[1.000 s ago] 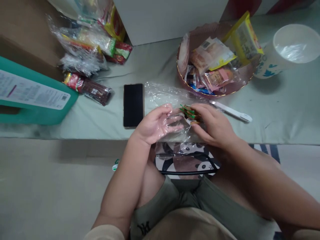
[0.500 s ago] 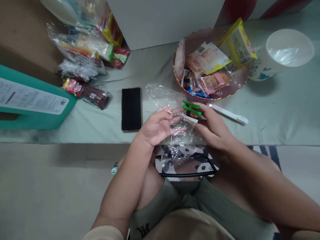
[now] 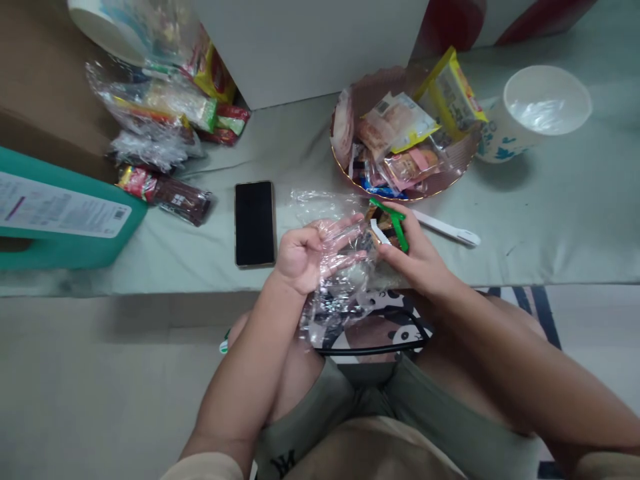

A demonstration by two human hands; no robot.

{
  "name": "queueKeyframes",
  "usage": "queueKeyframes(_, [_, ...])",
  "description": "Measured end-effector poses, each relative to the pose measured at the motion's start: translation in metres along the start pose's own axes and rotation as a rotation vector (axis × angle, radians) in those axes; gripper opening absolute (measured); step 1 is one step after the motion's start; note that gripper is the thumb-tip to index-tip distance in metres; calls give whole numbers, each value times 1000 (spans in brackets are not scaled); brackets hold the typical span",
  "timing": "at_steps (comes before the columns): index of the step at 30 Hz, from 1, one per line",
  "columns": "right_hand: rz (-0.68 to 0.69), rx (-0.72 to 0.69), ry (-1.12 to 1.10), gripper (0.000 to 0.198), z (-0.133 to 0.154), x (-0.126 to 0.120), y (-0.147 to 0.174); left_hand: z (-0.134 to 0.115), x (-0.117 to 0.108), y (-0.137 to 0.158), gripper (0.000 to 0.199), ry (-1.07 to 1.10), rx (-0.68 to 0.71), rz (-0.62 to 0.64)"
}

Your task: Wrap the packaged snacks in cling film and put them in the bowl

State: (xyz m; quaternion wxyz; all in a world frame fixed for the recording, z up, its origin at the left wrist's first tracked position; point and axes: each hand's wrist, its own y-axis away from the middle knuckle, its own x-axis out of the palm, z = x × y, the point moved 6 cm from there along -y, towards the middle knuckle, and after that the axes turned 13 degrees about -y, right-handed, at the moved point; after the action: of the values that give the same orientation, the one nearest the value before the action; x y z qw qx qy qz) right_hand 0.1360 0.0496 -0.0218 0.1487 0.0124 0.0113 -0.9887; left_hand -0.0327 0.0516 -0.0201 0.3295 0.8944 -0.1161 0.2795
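Observation:
My left hand (image 3: 305,257) has a crumpled clear plastic bag (image 3: 340,293) pinched under its thumb, with the other fingers stretched out beneath the film. The bag hangs down over the table's front edge. My right hand (image 3: 415,250) is closed around a small brown-and-black snack packet (image 3: 373,215) with a white serrated edge. A green plastic strip, apparently a bag clip (image 3: 401,230), is bent open in the same hand against the packet. The packet's far side is hidden by the fingers.
A pink glass bowl (image 3: 463,163) of wrapped snacks stands behind my hands, beside a white sealing clip (image 3: 445,229) and a white tub (image 3: 510,137). Left lie a phone (image 3: 255,223) and a dark wrapped bar (image 3: 183,200). Bagged snacks (image 3: 155,127) and a teal box (image 3: 107,247) stand further left.
The green strip's two arms, nearly parallel before, now spread in an angle. My left hand has shifted slightly left with the plastic bag, its fingers straighter under the film.

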Motion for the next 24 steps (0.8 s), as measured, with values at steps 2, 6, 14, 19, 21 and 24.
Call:
queueKeyframes(2, [-39,39,-90,60,-1,-1,0,0,-1,-2,11,16,-2,-3])
queueKeyframes(6, [-149,143,-191,56,-8,-2,2,-3,-3,-3,9,53,12,-21])
queueKeyframes(14, [-217,174,-355,52,-20,-5,2,-20,-24,4,15,67,5,-135])
queueKeyframes(19, [-259,77,-304,52,-10,-27,20,-25,-41,10,19,32,12,-200])
queueKeyframes(21, [-315,-5,-328,52,2,-41,24,-24,-42,11,17,14,14,-211])
queueKeyframes(24, [-394,-131,-318,49,27,-58,11,-22,-38,12,13,-15,18,-225])
